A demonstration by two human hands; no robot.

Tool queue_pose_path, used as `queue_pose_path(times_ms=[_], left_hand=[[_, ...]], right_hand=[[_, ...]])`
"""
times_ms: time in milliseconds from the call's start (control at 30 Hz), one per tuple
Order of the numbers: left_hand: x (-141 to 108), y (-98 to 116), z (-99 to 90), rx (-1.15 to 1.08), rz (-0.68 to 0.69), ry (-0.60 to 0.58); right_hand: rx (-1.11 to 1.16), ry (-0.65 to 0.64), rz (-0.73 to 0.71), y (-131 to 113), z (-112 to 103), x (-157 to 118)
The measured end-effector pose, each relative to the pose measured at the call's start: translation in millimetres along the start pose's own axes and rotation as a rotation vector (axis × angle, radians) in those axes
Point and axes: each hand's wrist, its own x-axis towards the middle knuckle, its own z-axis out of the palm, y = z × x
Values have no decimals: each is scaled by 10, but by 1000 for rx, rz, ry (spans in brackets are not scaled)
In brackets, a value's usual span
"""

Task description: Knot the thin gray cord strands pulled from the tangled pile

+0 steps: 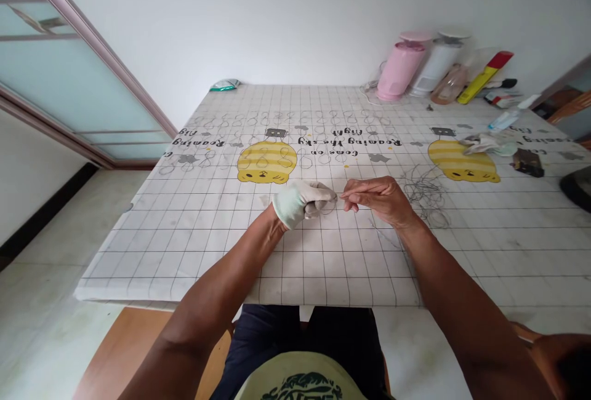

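My left hand (310,200), in a white and pale green glove, pinches a thin wire loop (329,208) over the middle of the table. Close to its fingertips is my right hand (372,197), bare, with thumb and forefinger pressed together; what they hold, if anything, is too small to name. A tangled heap of thin dark wire (425,194) lies just right of my right hand. Beyond both hands, rows of figure-eight wire shapes (272,118) are spread over the checked tablecloth (184,234).
At the back right stand a pink cylinder (401,71), a white cylinder (436,68) and a yellow and red box (484,77). A glove (489,143) and a small dark box (527,162) lie at the right. A green packet (225,85) sits at the back left.
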Motion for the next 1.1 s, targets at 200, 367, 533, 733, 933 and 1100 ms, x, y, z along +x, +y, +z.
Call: queue_pose_path(times_ms=[200, 367, 533, 733, 933, 1100], left_hand=[[-12, 63, -45, 45, -54, -191], [-71, 104, 15, 139, -112, -260], [-65, 100, -14, 151, -65, -275], [-72, 99, -11, 179, -98, -259], [-90, 133, -26, 165, -97, -237], [-87, 43, -32, 190, -71, -272]], right_hand=[[62, 25, 0, 34, -19, -12], [116, -160, 68, 18, -89, -19], [172, -110, 47, 45, -107, -9], [205, -195, 93, 73, -126, -8], [227, -145, 66, 68, -107, -8], [255, -294, 85, 106, -150, -21]])
